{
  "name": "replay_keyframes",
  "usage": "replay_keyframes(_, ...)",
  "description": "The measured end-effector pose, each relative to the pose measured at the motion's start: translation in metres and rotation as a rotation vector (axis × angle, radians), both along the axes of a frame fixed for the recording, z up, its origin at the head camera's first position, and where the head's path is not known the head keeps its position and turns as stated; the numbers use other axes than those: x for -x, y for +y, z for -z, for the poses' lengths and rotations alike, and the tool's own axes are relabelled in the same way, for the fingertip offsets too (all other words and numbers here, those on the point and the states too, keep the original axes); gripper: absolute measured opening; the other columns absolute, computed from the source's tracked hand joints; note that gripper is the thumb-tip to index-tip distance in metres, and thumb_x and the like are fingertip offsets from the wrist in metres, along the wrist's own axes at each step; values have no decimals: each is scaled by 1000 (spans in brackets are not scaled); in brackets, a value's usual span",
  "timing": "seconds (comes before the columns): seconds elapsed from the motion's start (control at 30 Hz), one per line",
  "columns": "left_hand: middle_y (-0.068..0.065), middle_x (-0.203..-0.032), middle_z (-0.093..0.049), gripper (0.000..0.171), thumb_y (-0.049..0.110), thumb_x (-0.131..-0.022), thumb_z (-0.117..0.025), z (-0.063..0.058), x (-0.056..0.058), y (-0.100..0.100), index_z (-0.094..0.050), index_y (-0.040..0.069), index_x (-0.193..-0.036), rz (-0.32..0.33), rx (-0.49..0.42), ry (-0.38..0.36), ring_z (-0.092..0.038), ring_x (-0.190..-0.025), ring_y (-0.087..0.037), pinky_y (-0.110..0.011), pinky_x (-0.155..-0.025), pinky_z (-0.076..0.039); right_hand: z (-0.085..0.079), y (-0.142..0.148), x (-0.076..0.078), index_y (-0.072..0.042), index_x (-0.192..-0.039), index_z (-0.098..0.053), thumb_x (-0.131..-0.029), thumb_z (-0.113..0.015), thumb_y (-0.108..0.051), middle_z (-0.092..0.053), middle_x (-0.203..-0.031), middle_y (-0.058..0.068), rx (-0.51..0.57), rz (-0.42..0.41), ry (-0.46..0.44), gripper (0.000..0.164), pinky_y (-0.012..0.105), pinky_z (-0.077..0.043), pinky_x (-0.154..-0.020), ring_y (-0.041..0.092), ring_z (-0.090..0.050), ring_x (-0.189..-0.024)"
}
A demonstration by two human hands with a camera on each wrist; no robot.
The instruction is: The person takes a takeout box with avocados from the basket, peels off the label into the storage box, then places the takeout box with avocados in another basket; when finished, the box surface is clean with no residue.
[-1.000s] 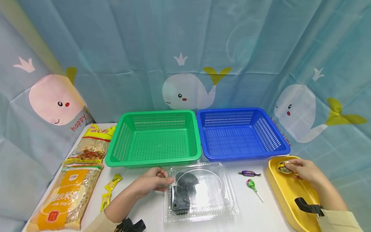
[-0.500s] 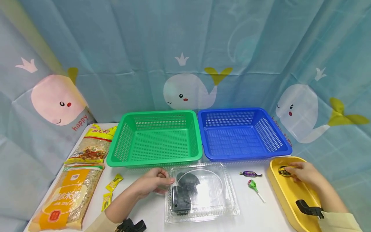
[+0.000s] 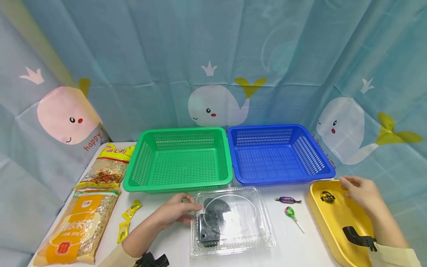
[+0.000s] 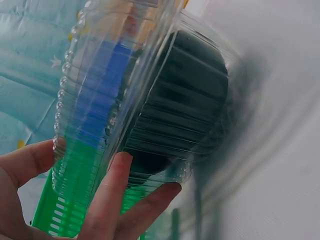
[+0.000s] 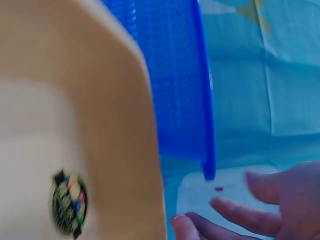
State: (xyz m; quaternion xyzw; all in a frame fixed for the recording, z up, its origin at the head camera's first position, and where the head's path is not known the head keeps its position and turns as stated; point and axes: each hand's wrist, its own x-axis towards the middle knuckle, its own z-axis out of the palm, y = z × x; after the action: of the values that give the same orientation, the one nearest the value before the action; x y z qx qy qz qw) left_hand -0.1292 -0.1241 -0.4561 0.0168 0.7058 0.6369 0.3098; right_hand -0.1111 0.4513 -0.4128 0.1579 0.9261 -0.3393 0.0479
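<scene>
Pinching the near-left side of a transparent container [image 3: 245,218] at the lower centre of the frame, the left grip [image 3: 176,210] sets its thumb against one side and its fingers against the other. The container looks like thin, light plastic: its ribs should stiffen it somewhat, yet a hard squeeze would probably buckle the walls, and the glossy faces may slip. The projecting rim seems the safest hold; the dark contents [image 3: 213,219] inside could unbalance it, though their weight cannot be told. At the right of the frame, a small black-and-gold sweet [image 3: 328,197] lies in the far end of a yellow tray [image 3: 335,224]. It is presumably light and firm, with a slick wrapper, best taken by its edges. The right grip [image 3: 361,193] is released, holding nothing, above the tray's upper right; whether it brushes the rim cannot be told.

The worktop [image 3: 287,246] is white and looks smooth. From the left it carries a yellow-topped food bag [image 3: 105,167], an orange food bag [image 3: 73,230], small yellow packets [image 3: 132,210], a green basket [image 3: 183,167], a blue basket [image 3: 267,161], a purple sweet [image 3: 288,200] and a lollipop [image 3: 290,212]. A whale-print curtain [image 3: 150,66] fills the upper frame.
</scene>
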Motion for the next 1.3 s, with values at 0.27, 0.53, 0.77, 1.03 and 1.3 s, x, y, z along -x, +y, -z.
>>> replay_keyframes(0.27,-18,-109,-60,47,20,-89,-75,-5,-4,3,-44,-5,-112,24,-34,7,-73,-79,-24,-28,-61,-62,-6,-20,25,14,-153,-22,-102,-41,-59,-37,-143,47,106,48,49,91,32,-63,-72,24,-75,-85)
replay_keyframes(0.53,-17,-110,-62,45,21,-90,-73,-38,-8,9,-44,-5,-113,76,-76,-19,-74,-83,-29,-31,-65,-63,-5,-25,39,11,-155,-20,-105,-48,-46,-38,-143,47,66,33,-44,81,50,-56,-93,40,-69,-104)
replay_keyframes(0.77,-17,-113,-63,47,22,-89,-74,-75,2,12,-46,-4,-115,99,-70,-22,-74,-90,-31,-31,-67,-63,-3,-29,41,9,-155,-18,-107,-47,-37,-44,-141,43,107,60,-28,73,35,-62,-82,34,-69,-100)
replay_keyframes(1.03,-23,-131,-59,53,24,-91,-75,-102,48,23,-52,-5,-128,-34,-33,11,-74,-90,-31,-32,-72,-64,-2,-33,41,2,-158,-13,-108,-45,-29,-44,-139,40,166,116,-24,67,27,-62,-75,27,-67,-92)
replay_keyframes(1.3,-22,-137,-54,65,26,-88,-78,-116,86,49,-51,0,-141,-148,-18,30,-76,-83,-26,-36,-79,-63,-4,-37,41,2,-158,-13,-109,-44,-24,-42,-140,41,169,141,-11,64,24,-61,-70,22,-67,-87)
